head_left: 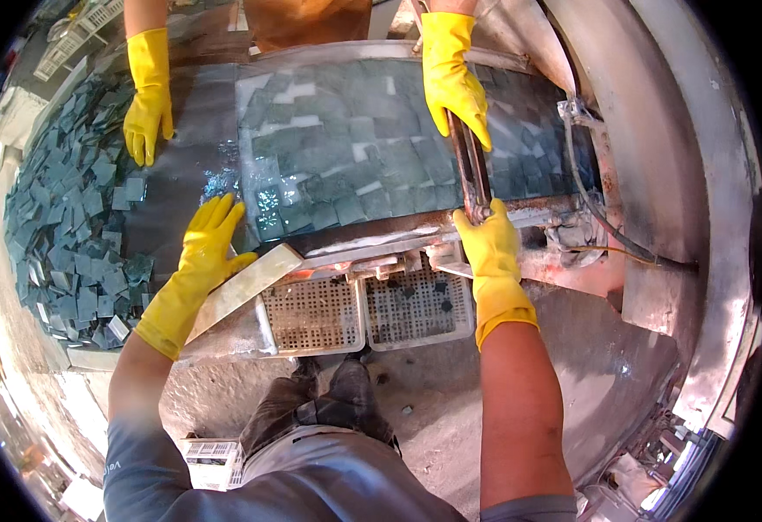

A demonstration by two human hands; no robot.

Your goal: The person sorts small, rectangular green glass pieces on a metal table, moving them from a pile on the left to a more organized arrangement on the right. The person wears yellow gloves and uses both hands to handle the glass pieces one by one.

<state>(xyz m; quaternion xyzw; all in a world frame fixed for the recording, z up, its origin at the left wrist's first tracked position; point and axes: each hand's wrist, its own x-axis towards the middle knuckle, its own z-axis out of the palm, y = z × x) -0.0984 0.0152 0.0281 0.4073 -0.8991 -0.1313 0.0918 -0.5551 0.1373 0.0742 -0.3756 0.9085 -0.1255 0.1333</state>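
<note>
My left hand (211,244), in a yellow rubber glove, lies with fingers stretched at the near edge of the dark wet table surface (181,157). Its fingertips are beside the left end of a layer of greenish square glass pieces (329,148). My right hand (490,239), gloved alike, is closed around the near end of a rusty metal bar (470,165) that spans the glass layer. Opposite me, a co-worker's gloved hand (457,83) is at the bar's far end. The co-worker's other gloved hand (148,117) hangs over the table beside loose glass.
A large heap of loose glass squares (76,217) covers the table's left end. A pale board (242,291) slants beside my left wrist. Two perforated plastic crates (311,322) sit below the near edge. A cable (590,200) and metal machine housing (659,174) are at the right.
</note>
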